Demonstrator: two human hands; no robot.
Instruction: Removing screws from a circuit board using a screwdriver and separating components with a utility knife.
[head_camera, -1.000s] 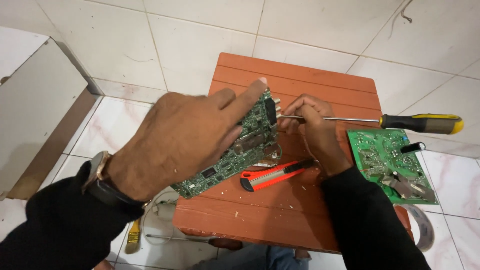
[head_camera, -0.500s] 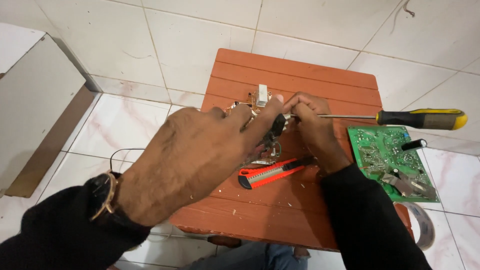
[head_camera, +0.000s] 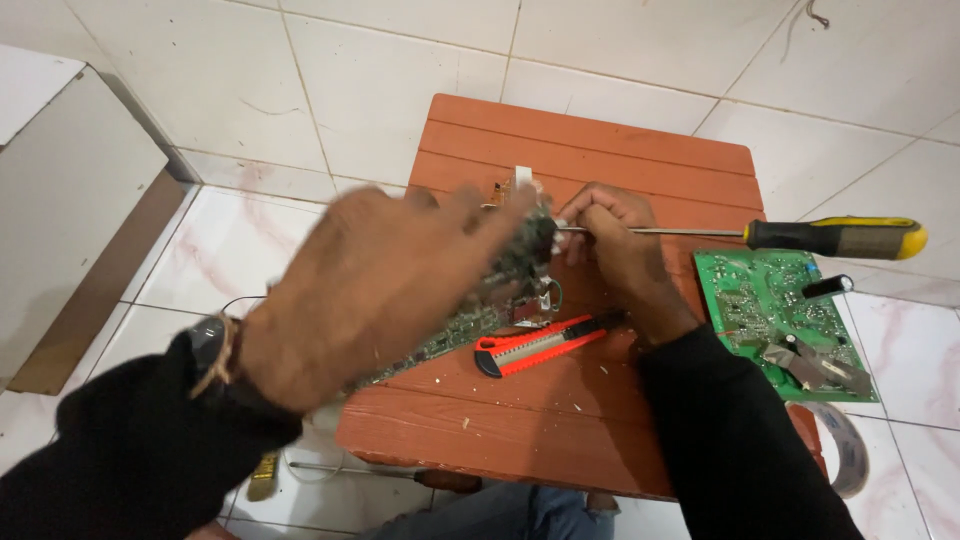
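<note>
At far left, a pale cabinet panel (head_camera: 70, 190) is seen leaning over the white tiled floor (head_camera: 330, 90).

Left hand (head_camera: 370, 285): raised over the near left part of the low red wooden table (head_camera: 620, 150), blurred, a watch (head_camera: 207, 345) worn at the wrist. Its fingers are closed round a long green circuit board (head_camera: 470, 315), gripped near the upper end; how tightly cannot be told through the blur. The board is held tilted on edge, its long axis running from lower left, near the table's front corner, up to the right, where its top end meets the right hand.

Below the board, a red-and-black utility knife (head_camera: 540, 345) is laid flat on the table, just beside the right wrist, touched by neither hand.

Right hand (head_camera: 615, 240): rested at the table's centre, fingers curled shut at the board's upper end. What is pinched there is hidden by the knuckles. The board lies directly left of these fingers, so both hands meet at the same end.

A screwdriver (head_camera: 760, 235) with a black-and-yellow handle is extended rightward from the right hand, its shaft level and its tip at the fingers; whether it is gripped cannot be told.

At right, a second green circuit board (head_camera: 770, 305) is laid flat at the table edge, well apart from both hands. A roll of tape (head_camera: 845, 450) is seen beneath that corner.
</note>
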